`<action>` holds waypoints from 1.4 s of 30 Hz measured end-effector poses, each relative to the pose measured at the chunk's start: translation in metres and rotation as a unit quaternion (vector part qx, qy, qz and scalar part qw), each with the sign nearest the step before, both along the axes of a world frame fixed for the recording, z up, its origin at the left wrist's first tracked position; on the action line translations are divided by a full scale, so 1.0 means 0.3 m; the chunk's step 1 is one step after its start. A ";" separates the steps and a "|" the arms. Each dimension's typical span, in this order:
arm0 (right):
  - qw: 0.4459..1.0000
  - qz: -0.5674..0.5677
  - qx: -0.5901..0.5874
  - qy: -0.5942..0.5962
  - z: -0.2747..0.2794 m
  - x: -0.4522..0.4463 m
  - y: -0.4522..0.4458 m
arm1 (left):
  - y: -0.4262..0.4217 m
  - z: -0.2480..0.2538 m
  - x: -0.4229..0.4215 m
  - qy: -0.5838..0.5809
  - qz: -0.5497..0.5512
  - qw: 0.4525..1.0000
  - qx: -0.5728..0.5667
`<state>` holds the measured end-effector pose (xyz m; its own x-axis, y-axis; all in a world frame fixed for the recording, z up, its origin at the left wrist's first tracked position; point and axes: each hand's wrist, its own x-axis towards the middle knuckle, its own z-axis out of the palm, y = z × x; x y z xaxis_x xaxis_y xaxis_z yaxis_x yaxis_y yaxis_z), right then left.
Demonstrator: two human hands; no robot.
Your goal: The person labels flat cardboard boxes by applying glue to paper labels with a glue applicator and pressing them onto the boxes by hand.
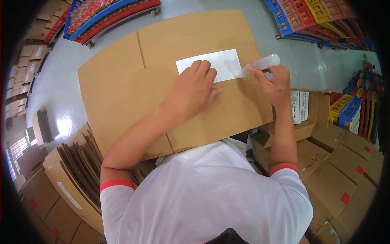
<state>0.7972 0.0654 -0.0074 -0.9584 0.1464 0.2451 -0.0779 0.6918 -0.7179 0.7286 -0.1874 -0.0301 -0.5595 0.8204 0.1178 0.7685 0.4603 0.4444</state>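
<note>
A flat brown cardboard piece (122, 93) with cut slots lies in front of me. On its upper right part rests a white rectangular label (227, 65). My left hand (195, 87) presses on the label's lower left part, fingers bent and close together, thumb apart, with nothing gripped. At the label's right end, my right hand (276, 83) pinches a curled, translucent whitish strip (266, 62) between thumb and fingers. The strip's lower tip meets the label's right edge.
Folded cardboard sheets (77, 166) stand at the lower left. An open box (321, 107) holding printed labels is at the right, above closed cartons (333, 171). Colored crates (304, 16) and a blue-and-red rack (109, 20) stand beyond on the grey floor.
</note>
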 end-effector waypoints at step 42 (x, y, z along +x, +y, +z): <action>0.994 0.032 -0.097 -0.027 -0.004 -0.042 -0.215 | -0.102 -0.077 -0.275 -0.078 -0.071 0.988 0.114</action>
<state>0.7845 0.0008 -0.0087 -0.9781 0.1247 0.1668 -0.0752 0.5355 -0.8412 0.6460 -0.2180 -0.0533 -0.4661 0.8543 0.2299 0.7321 0.2265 0.6425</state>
